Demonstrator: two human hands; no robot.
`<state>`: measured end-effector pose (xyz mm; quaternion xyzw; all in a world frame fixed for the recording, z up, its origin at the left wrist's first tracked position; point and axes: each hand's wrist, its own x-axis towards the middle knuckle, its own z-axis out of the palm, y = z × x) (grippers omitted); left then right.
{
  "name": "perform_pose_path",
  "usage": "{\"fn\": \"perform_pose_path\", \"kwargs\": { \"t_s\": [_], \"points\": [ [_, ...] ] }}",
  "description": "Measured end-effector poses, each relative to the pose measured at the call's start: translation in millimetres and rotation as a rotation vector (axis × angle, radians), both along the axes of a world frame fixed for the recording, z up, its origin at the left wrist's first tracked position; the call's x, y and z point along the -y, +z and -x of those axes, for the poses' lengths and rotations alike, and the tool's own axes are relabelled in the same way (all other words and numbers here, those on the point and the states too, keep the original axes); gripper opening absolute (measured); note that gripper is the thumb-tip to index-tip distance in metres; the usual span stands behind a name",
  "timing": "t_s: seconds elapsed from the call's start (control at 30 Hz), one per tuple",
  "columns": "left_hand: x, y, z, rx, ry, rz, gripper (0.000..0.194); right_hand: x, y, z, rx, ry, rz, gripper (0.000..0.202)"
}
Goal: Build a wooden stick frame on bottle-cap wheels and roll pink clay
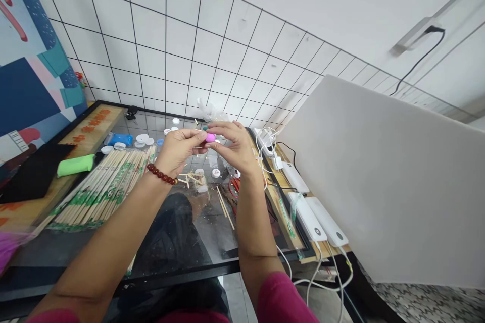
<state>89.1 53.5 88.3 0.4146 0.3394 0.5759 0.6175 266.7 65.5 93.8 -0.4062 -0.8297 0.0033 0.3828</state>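
Note:
A small pink-purple lump (210, 138), which looks like modelling clay, is between my two hands above the glass tabletop. My left hand (181, 148), with a brown bead bracelet at its wrist, pinches the lump from the left with thumb and forefinger. On the other side, my right hand (234, 147) curves its fingers over the lump and its thumb beneath it. Below the hands lie short broken stick pieces (189, 178), a small clear cup (200, 181) and a round white lid (215, 173). Two longer sticks (225, 207) are nearer to me.
Many wrapped chopsticks (102, 189) lie at left, beside a lime-green roll (76, 165) and a blue packet (120, 140). White lids (142, 139) are scattered behind. At right are white power banks (307, 216), cables and a power strip (265, 141). A white grid (182, 50) stands behind.

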Motion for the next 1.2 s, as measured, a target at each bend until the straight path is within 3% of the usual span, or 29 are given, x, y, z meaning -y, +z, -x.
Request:
{"fn": "perform_pose_path", "kwargs": {
  "t_s": [0.17,0.3,0.53,0.87,1.03,1.2],
  "points": [
    [3,1.9,-3,-0.001,0.114,-0.036,0.024,0,-0.1,2,-0.043,0.028,-0.003,0.021],
    [3,7.5,0,0.102,-0.012,0.081,0.027,1,2.2,2,-0.067,-0.001,0.025,0.019],
    [-5,2.4,3,0.263,-0.192,0.255,0.007,2,2.3,2,-0.094,0.044,-0.009,0.019],
    [-7,-8.0,2,0.1,-0.183,0.084,0.033,0,-4.5,12,0.035,-0.081,-0.049,0.019],
    [-9,-9.2,4,0.064,-0.13,-0.021,0.038,0,-7.1,17,0.02,-0.061,-0.063,0.021],
    [-9,-8.9,4,0.094,-0.08,0.015,0.028,-3,-8.5,15,-0.059,0.053,-0.018,0.028]
  ]
}}
